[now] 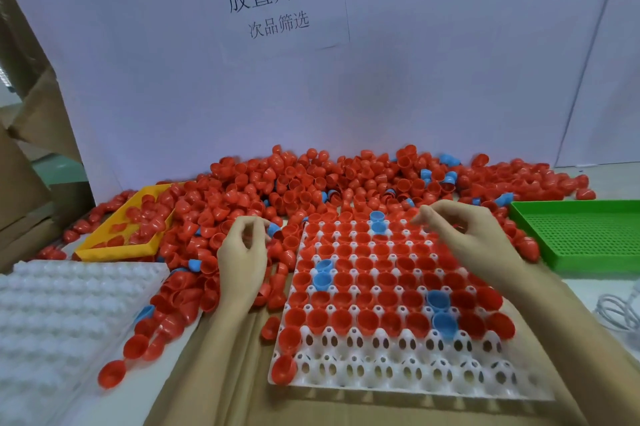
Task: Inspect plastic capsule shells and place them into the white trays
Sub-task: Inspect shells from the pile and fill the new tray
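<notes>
A white tray (408, 366) lies in front of me, most of its cups filled with red shells (367, 318) and a few blue shells (438, 301). Its two nearest rows are mostly bare. A big pile of loose red shells (311, 183) spreads behind and to the left of it. My left hand (242, 252) hovers over the pile left of the tray, its fingers curled. A blue shell (274, 230) sits right at its fingertips, and whether the hand holds anything is unclear. My right hand (464, 235) hangs over the tray's far right part, fingers loosely curled, with nothing seen in it.
A stack of white trays (62, 315) lies at the near left. A yellow bin (114, 247) with some red shells stands behind it. A green perforated tray (585, 235) is at the right, beside a white cable (620, 311). A white board with a paper sign (273, 0) closes off the back.
</notes>
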The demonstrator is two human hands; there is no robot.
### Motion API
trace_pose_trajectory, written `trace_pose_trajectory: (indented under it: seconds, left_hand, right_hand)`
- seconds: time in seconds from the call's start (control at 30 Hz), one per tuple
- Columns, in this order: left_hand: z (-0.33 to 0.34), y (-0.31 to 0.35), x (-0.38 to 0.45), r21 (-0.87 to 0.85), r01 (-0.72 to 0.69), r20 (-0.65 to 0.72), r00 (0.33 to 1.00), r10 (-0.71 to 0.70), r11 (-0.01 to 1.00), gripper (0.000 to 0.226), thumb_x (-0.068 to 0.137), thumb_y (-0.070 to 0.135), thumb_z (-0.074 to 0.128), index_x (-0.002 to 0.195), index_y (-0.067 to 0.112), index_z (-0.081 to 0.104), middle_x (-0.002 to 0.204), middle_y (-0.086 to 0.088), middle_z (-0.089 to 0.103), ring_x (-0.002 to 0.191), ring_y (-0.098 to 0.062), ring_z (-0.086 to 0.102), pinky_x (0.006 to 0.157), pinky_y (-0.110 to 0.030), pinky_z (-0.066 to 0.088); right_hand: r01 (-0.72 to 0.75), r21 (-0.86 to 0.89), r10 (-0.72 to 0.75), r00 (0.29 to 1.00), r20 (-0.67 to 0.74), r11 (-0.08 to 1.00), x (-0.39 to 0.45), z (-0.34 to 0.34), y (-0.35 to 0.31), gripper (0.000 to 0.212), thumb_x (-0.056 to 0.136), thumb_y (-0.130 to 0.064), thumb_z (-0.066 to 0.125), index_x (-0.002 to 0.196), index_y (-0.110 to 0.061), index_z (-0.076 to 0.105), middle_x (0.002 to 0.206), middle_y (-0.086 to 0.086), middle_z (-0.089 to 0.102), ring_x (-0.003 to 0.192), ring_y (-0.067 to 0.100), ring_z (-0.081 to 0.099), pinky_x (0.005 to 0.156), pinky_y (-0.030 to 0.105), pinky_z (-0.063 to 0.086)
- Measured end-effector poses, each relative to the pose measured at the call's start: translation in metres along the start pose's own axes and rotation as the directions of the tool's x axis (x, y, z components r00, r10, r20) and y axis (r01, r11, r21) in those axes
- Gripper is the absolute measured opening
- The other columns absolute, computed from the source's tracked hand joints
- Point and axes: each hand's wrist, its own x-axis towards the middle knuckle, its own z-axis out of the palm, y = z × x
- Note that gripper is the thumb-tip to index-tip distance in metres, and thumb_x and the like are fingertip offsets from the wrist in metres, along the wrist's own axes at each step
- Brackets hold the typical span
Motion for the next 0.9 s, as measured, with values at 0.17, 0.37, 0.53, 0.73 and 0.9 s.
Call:
trace_pose_trajectory:
  seconds: [0.17,0.37,0.53,0.73,0.9]
  left_hand:
    - [0.005,-0.004,-0.003,0.301,-0.109,0.092,0.992,0.085,0.947,0.02,0.099,0.003,0.064,0.109,0.017,0.073,0.104,0.004,0.067,0.095,-0.011,0.064,0.09,-0.033,0.054]
    - [0.007,-0.002,-0.006,0.51,-0.125,0.184,0.982,0.034,0.851,0.023,0.093,0.004,0.074,0.114,0.012,0.077,0.113,-0.003,0.071,0.108,-0.025,0.065,0.101,-0.046,0.052]
    - [0.001,0.014,0.007,0.405,-0.079,0.117,0.993,0.034,0.911,0.021,0.09,0.003,0.078,0.106,0.018,0.079,0.088,0.009,0.073,0.083,-0.004,0.066,0.088,-0.036,0.059]
    - [0.009,0.066,-0.002,-0.205,0.063,0.266,0.964,-0.006,0.977,0.028,0.089,0.024,0.082,0.113,0.038,0.078,0.106,0.01,0.078,0.104,-0.002,0.071,0.092,-0.024,0.052]
    - [0.04,0.098,-0.037,-0.388,-0.013,0.481,0.85,0.214,0.922,0.038,0.087,0.024,0.084,0.122,0.034,0.073,0.104,0.0,0.078,0.1,-0.017,0.074,0.091,-0.022,0.057]
  right_hand:
    - [-0.017,0.066,0.026,0.988,-0.149,0.998,-0.001,-0.014,0.019,0.029,0.106,-0.033,0.058,0.087,-0.024,0.079,0.084,-0.013,0.076,0.086,0.006,0.07,0.08,0.028,0.053]
    - [-0.003,-0.04,-0.006,0.977,-0.215,0.999,-0.003,-0.017,0.03,0.027,0.106,-0.028,0.06,0.086,-0.023,0.077,0.085,-0.012,0.073,0.083,0.003,0.067,0.078,0.026,0.052]
    - [-0.01,-0.065,-0.004,0.976,-0.217,0.998,-0.004,-0.012,0.031,0.027,0.106,-0.026,0.06,0.083,-0.024,0.075,0.084,-0.011,0.073,0.082,0.002,0.065,0.073,0.019,0.044]
    - [-0.059,0.159,0.07,0.995,-0.068,0.986,-0.009,-0.011,0.007,0.01,0.102,-0.022,0.066,0.104,-0.025,0.075,0.092,-0.008,0.076,0.089,0.01,0.073,0.08,0.029,0.06]
    - [-0.062,0.409,-0.071,0.951,0.3,0.911,-0.026,0.0,-0.024,0.038,0.095,-0.03,0.075,0.132,-0.032,0.065,0.115,-0.003,0.077,0.106,0.017,0.076,0.085,0.029,0.063]
